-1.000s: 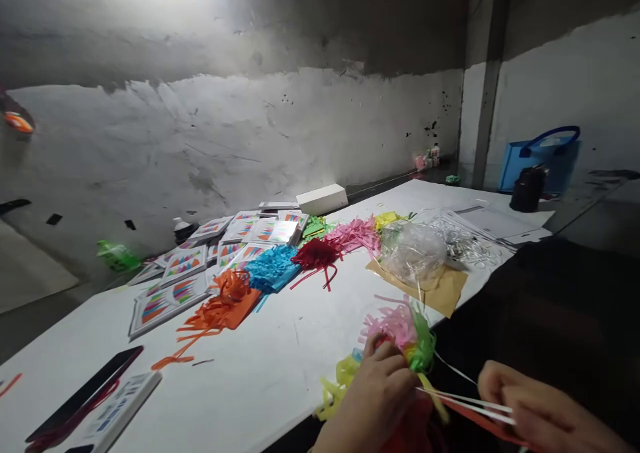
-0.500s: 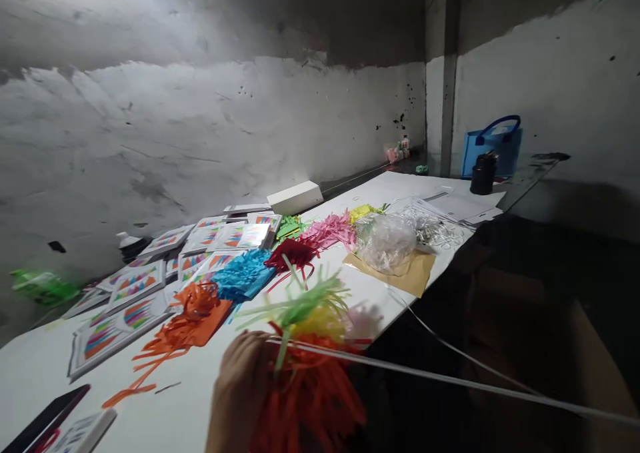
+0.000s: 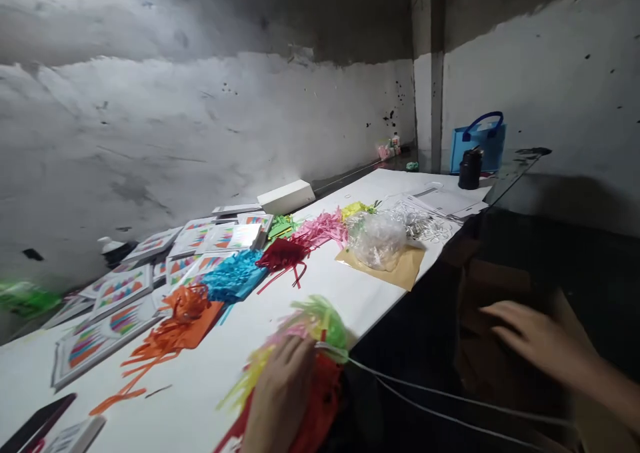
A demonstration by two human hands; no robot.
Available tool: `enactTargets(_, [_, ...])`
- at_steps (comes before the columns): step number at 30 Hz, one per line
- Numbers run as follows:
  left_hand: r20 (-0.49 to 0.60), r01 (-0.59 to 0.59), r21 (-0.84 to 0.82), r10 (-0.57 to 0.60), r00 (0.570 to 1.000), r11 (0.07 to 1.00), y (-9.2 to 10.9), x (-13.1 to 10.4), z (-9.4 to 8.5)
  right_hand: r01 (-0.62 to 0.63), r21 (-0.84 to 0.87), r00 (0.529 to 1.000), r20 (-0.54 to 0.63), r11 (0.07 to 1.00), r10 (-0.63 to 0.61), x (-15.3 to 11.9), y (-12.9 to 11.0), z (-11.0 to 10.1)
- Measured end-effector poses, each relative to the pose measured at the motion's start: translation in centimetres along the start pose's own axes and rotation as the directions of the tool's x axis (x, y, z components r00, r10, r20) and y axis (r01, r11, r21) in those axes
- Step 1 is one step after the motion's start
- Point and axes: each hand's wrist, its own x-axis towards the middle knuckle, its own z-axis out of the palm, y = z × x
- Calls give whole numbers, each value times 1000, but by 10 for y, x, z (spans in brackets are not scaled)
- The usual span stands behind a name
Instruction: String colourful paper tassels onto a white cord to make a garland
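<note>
My left hand is closed on a tissue paper tassel garland at the table's front edge. Red, orange, yellow, pink and pale green strips bunch around its fingers, which partly hide the grip. From the bunch a white string runs in two strands to the lower right. My right hand hangs over the dark space beside the table, its fingers stretched apart and holding nothing visible. It stays above the string, apart from it. Orange, blue and dark red tissue tassels lie beyond my left hand.
Printed packets are piled at the left. Pink strips, a clear plastic bag on brown paper and a white box lie farther back. A blue bag and black cup stand far right. Below is a cardboard box.
My right hand has come into view at the right. My left hand has moved right with the tassel garland, whose strips have swung round. The string now hangs slacker and the view has shifted slightly.
</note>
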Motion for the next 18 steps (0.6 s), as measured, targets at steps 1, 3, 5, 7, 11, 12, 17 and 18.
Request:
enactTargets(1, [34, 12, -25, -11, 999, 1000, 12, 2, 3, 71, 61, 993, 87, 996, -76, 2, -23, 12])
enactTargets(3, [98, 27, -61, -21, 995, 998, 31, 3, 6, 185, 214, 939, 249, 959, -237, 1, -76, 41])
enactTargets(5, [137, 34, -86, -22, 990, 996, 42, 0, 8, 224, 332, 876, 343, 916, -338, -3, -125, 68])
enactTargets(7, [150, 25, -106, -9, 989, 994, 47, -5, 11, 219, 378, 840, 396, 900, -371, -4, -155, 88])
enactTargets(11, [138, 7, -106, 7, 990, 994, 44, -19, 15, 122, 513, 809, 445, 850, -385, 1, -163, 102])
enactTargets(12, [134, 14, -98, -1, 991, 995, 43, -21, 16, 43, 565, 789, 487, 824, -374, 2, -159, 101])
enactTargets(17, [115, -29, -128, 44, 992, 991, 41, -31, 24, -111, 599, 743, 580, 793, -334, 0, -149, 97])
enactTargets(18, [111, -50, -138, 65, 992, 989, 40, -33, 26, -54, 560, 789, 531, 827, -308, -2, -150, 95])
